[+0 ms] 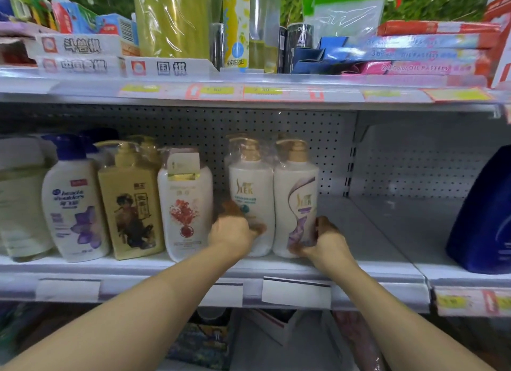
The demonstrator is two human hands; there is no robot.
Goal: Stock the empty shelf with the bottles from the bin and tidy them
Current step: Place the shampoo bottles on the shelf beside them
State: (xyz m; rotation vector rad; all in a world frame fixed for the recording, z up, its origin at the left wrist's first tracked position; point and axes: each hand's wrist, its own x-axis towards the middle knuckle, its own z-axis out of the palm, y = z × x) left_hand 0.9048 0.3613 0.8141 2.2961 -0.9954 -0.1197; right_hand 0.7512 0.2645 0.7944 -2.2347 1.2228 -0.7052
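The shelf is mostly stocked, I judge: a row of bottles fills its left, with bare space to the right. The bin isn't visible. My left hand grips the teal-labelled bottle; my right hand holds the purple-labelled bottle touching it.

Two bare, sleeveless forearms, no jewellery.

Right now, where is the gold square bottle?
In the head view, the gold square bottle stands left of centre on the middle shelf, between the Head & Shoulders bottle and the white red-flower bottle.
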